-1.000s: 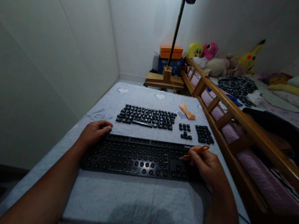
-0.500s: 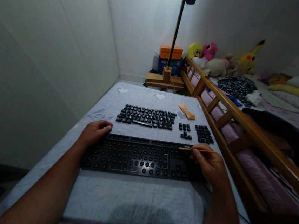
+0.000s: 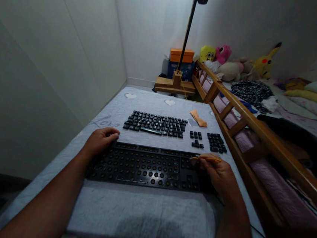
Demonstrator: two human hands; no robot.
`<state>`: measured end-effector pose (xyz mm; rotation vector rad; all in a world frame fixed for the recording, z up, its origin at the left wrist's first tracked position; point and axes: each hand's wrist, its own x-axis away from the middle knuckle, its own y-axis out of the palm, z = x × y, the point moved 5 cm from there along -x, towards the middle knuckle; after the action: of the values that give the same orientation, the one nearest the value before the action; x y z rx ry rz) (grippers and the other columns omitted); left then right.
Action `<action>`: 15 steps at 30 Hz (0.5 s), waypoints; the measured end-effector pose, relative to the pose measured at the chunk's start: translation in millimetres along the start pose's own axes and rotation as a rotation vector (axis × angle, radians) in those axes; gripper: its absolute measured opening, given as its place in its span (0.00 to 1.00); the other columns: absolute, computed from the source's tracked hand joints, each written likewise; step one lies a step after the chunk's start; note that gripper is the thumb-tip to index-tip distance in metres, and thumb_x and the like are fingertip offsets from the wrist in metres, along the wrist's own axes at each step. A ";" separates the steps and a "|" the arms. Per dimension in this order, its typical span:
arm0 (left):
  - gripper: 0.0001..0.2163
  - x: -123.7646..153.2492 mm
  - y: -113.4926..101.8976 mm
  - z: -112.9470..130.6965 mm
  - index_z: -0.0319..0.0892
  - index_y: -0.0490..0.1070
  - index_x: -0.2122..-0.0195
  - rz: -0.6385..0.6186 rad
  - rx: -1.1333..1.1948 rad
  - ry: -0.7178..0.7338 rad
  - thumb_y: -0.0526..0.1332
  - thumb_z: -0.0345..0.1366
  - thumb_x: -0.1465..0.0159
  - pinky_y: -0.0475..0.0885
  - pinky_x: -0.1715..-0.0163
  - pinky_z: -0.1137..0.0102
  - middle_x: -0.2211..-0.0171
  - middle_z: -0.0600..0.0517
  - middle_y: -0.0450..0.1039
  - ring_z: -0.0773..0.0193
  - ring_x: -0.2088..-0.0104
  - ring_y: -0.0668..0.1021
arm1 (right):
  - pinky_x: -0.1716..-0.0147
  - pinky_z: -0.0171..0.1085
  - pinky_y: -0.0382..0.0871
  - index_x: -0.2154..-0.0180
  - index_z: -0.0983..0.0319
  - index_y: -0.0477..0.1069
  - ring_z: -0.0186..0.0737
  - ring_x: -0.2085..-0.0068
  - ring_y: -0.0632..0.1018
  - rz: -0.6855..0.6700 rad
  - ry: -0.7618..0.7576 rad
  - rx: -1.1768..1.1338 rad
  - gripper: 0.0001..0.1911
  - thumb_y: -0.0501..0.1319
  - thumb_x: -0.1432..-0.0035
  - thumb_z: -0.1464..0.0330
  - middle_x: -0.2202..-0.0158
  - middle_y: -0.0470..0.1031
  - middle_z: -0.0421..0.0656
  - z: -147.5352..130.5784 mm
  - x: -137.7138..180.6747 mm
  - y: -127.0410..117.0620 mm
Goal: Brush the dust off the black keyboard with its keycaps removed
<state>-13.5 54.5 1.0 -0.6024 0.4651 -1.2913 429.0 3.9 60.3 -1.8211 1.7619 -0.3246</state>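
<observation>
A black keyboard (image 3: 139,166) stripped of its keycaps lies across the table, its round switch spots exposed. My left hand (image 3: 100,139) is closed over its far left corner, fingers bent around the edge. Pinched in my right hand (image 3: 217,171) is a thin paintbrush (image 3: 212,159) with an orange handle. The brush tip points left and down at the upper right part of the keyboard, by the navigation key spots; whether it touches is too small to tell. My right hand covers part of the number pad area.
Loose black keycaps (image 3: 158,124) sit in keyboard order beyond the keyboard, with arrow keycaps (image 3: 197,143) and number-pad keycaps (image 3: 216,142) to their right. An orange cloth (image 3: 198,118) lies behind. A wooden bed rail (image 3: 247,127) borders the table's right side; a white cabinet (image 3: 54,67) stands left.
The paintbrush has tilted, and its tip has moved slightly towards me on the keyboard. My right hand has shifted a little left. My left hand has stayed put.
</observation>
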 end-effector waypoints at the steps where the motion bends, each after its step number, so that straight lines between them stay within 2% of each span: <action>1: 0.21 0.2 -0.1 0.4 0.41 0.79 0.62 0.002 0.001 0.002 0.62 0.52 0.49 0.72 0.66 0.68 0.68 0.50 0.81 0.55 0.66 0.79 | 0.59 0.39 0.72 0.64 0.59 0.80 0.44 0.61 0.79 0.016 -0.019 -0.008 0.11 0.61 0.38 0.62 0.64 0.80 0.45 -0.9 -0.4 -0.8; 3: 0.21 0.6 -0.1 1.3 0.41 0.79 0.62 0.001 0.007 0.007 0.62 0.52 0.49 0.72 0.66 0.68 0.68 0.50 0.81 0.55 0.66 0.79 | 0.60 0.39 0.72 0.63 0.59 0.80 0.43 0.62 0.78 0.045 -0.029 -0.043 0.11 0.62 0.39 0.61 0.64 0.79 0.44 -1.8 -0.1 -2.9; 7: 0.21 0.1 0.3 0.8 0.41 0.79 0.62 0.002 0.014 0.006 0.62 0.52 0.49 0.72 0.66 0.68 0.68 0.50 0.81 0.56 0.67 0.79 | 0.70 0.36 0.70 0.63 0.61 0.79 0.39 0.72 0.76 0.059 0.057 -0.122 0.14 0.62 0.39 0.58 0.71 0.77 0.42 0.8 3.6 -5.7; 10: 0.21 -1.2 0.5 -1.0 0.41 0.79 0.63 0.002 0.002 0.011 0.62 0.52 0.48 0.72 0.66 0.68 0.68 0.50 0.81 0.56 0.67 0.79 | 0.73 0.35 0.68 0.67 0.62 0.78 0.38 0.74 0.74 -0.003 0.109 -0.095 0.16 0.61 0.38 0.57 0.77 0.73 0.40 2.7 6.4 -3.5; 15: 0.21 -1.4 -0.7 0.1 0.41 0.79 0.64 0.002 -0.006 0.024 0.62 0.52 0.49 0.72 0.65 0.68 0.68 0.50 0.80 0.56 0.66 0.79 | 0.75 0.35 0.68 0.66 0.63 0.77 0.37 0.76 0.74 -0.112 0.163 -0.088 0.18 0.60 0.38 0.55 0.76 0.74 0.42 7.7 7.1 3.8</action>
<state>-14.2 55.8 1.5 -0.5919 0.4889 -1.2968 430.7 -1.1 50.4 -2.0105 1.8115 -0.4573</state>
